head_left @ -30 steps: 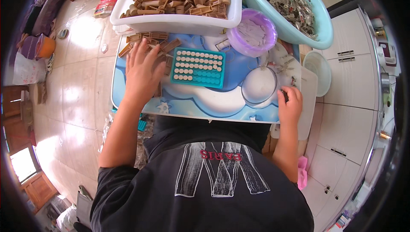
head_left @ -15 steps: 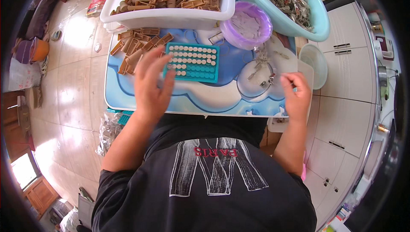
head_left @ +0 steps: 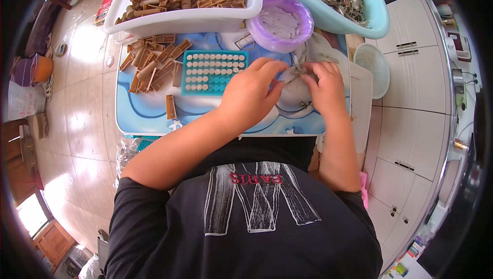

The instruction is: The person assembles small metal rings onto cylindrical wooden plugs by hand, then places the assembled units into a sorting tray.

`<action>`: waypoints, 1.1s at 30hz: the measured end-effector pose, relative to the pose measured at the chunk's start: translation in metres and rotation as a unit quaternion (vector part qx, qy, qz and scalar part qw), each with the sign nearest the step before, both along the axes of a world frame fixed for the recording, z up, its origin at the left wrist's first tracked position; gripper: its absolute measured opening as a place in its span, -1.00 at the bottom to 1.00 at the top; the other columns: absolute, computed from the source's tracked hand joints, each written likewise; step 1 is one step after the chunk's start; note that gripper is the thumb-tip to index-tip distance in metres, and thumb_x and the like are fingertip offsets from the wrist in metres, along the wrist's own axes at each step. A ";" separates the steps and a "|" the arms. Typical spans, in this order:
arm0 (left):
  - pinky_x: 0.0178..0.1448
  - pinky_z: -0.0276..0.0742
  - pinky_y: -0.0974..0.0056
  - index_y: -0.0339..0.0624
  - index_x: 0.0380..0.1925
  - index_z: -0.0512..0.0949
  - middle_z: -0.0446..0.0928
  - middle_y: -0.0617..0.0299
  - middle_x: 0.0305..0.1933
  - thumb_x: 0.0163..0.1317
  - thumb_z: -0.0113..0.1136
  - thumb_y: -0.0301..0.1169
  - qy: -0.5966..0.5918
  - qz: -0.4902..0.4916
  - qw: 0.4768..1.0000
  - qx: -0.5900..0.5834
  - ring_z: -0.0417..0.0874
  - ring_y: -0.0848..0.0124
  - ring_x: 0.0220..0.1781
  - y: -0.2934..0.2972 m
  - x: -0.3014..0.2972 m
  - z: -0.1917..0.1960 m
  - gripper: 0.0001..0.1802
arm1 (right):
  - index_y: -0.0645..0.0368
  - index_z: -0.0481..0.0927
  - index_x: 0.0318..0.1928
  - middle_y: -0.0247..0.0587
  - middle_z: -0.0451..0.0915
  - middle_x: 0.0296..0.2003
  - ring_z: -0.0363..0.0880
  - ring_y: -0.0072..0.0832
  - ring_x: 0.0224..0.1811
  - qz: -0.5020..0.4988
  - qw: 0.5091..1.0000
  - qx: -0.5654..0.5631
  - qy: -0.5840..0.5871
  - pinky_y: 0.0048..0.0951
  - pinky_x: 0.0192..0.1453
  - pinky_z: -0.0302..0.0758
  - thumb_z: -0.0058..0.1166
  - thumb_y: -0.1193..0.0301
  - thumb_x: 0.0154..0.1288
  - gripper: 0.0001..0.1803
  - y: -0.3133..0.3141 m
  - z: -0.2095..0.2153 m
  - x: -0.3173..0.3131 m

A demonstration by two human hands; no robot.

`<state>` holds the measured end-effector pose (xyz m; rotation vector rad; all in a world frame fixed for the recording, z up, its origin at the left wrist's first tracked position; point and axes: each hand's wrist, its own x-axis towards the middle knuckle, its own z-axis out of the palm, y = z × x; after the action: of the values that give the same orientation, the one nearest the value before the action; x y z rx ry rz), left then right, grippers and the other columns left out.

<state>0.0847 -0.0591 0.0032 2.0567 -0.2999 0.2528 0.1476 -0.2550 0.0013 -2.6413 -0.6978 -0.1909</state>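
My right hand [head_left: 328, 86] has its thumb and fingers closed on a tangle of thin, clear-grey strips [head_left: 297, 70], perhaps small plastic packets. Across from it, my left hand [head_left: 249, 93] reaches to the same tangle, thumb and forefinger apart and nothing visible between them. Left of that hand lies a turquoise tray [head_left: 185, 93] with rows of round white pieces; its lower right cells show turquoise. Beside the tray are loose brown half-tube pieces [head_left: 149, 68], and a single brown piece [head_left: 170, 107] lies nearer me. Small dark metallic bits [head_left: 306, 105] rest below my right hand.
Along the far side stand a white tub [head_left: 185, 20] heaped with brown pieces, a purple lined bowl [head_left: 257, 30] holding white scraps, and a light-blue basin [head_left: 377, 17] full of clear packets. At right are a translucent bucket [head_left: 377, 68] and white cabinets [head_left: 411, 84].
My left hand has swung right from over the brown pieces to the tangle. My right hand has moved left and closed on the strips. The lone brown piece now shows near the tray.
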 end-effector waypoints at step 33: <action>-0.41 0.45 0.49 -0.33 -0.03 0.31 0.58 0.15 -0.29 0.12 0.26 -0.50 0.283 0.005 0.894 -0.348 0.52 0.58 -0.35 -0.057 0.027 -0.009 -0.55 | 0.32 0.55 -0.20 -0.36 0.56 -0.32 0.45 -0.70 -0.29 -0.102 0.799 0.581 0.116 -0.68 -0.12 0.38 0.11 0.55 0.23 -0.86 -0.018 0.007 -0.016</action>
<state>0.1114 -0.1163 -0.0061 1.3338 0.1545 -0.2185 0.1313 -0.2726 0.0079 -1.4806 -0.0881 -0.2435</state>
